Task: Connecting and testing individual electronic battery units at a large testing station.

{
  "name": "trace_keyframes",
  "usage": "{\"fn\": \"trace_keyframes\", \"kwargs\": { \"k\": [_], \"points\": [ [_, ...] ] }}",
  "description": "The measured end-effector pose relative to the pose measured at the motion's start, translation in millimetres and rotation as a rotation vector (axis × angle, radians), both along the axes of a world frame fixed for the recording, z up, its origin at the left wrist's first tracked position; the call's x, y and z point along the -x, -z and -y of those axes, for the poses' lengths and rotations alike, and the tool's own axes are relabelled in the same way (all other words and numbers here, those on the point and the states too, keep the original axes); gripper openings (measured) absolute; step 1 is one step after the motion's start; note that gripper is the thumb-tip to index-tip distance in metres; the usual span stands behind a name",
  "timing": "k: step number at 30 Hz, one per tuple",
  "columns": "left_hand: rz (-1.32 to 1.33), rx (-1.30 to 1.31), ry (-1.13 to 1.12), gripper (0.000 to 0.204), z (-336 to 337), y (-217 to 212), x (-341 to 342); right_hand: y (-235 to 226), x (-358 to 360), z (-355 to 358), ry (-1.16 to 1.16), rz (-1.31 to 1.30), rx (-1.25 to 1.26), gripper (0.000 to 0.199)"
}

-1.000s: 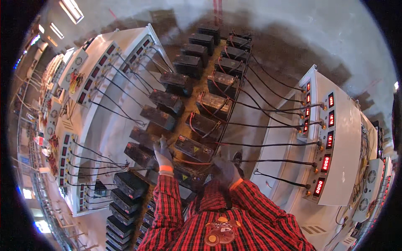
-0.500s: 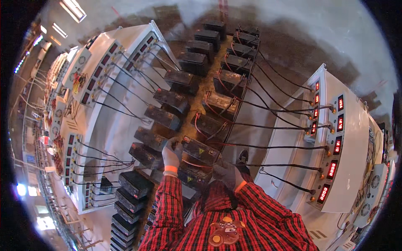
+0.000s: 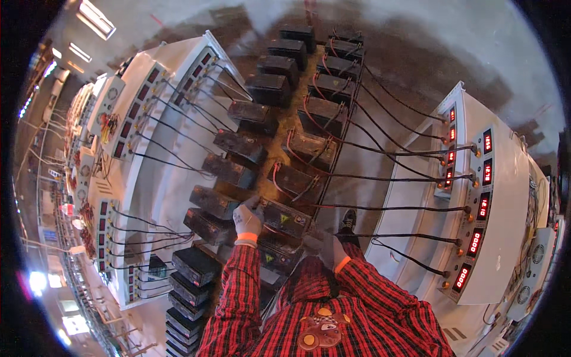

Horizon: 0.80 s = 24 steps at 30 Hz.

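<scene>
My left hand [image 3: 248, 218], in a pale grey glove with an orange cuff, is at the left end of a black box-shaped battery [image 3: 285, 218] with a yellow triangle label. Its fingers are curled and pressed together; what they pinch is hidden. A red lead [image 3: 270, 229] shows just right of this hand, near the battery's lower edge. My right hand [image 3: 320, 245], in a dark grey glove, is beyond the right end of the same battery. Its fingers look curled but blur into dark surroundings. A black cable [image 3: 410, 235] from the right-hand unit ends beside it.
Two rows of black batteries [image 3: 269, 89] stretch away on a brownish bench [image 3: 300, 110]. More batteries [image 3: 195, 265] stand at the lower left. White powered units with red readouts [image 3: 483, 208] stand right, others [image 3: 143, 95] left. Black cables [image 3: 386, 178] span the gap on the right.
The view has shifted slightly. My left hand has moved a little right along the battery's end, its fingers more bunched. My right hand has barely moved.
</scene>
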<state>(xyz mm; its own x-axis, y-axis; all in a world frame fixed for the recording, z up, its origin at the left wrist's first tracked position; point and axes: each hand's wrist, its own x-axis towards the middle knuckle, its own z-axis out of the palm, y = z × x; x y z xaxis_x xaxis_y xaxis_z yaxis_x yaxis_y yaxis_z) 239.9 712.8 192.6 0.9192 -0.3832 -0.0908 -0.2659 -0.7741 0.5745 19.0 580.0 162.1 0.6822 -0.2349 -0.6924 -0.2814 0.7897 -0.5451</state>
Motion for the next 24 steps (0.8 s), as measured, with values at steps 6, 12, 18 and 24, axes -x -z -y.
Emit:
{"fn": "trace_keyframes", "kwargs": {
  "k": [6,12,18,24],
  "points": [
    [0.052,-0.151,0.081,0.03,6.9,6.9,-2.7,12.7,3.7,-0.7,-0.014,0.058,0.0,0.015],
    [0.127,-0.295,0.215,0.025,2.6,28.0,-15.9,-23.5,-15.8,-3.5,-0.169,0.013,0.297,0.022],
    [0.159,-0.323,0.187,0.023,7.5,20.4,-12.4,-9.4,-24.8,-24.2,-0.15,0.041,0.391,0.026],
    [-0.143,0.258,0.096,0.028,13.6,-25.9,84.2,38.9,-14.6,-36.6,0.025,0.109,0.45,0.026]
  ]
}}
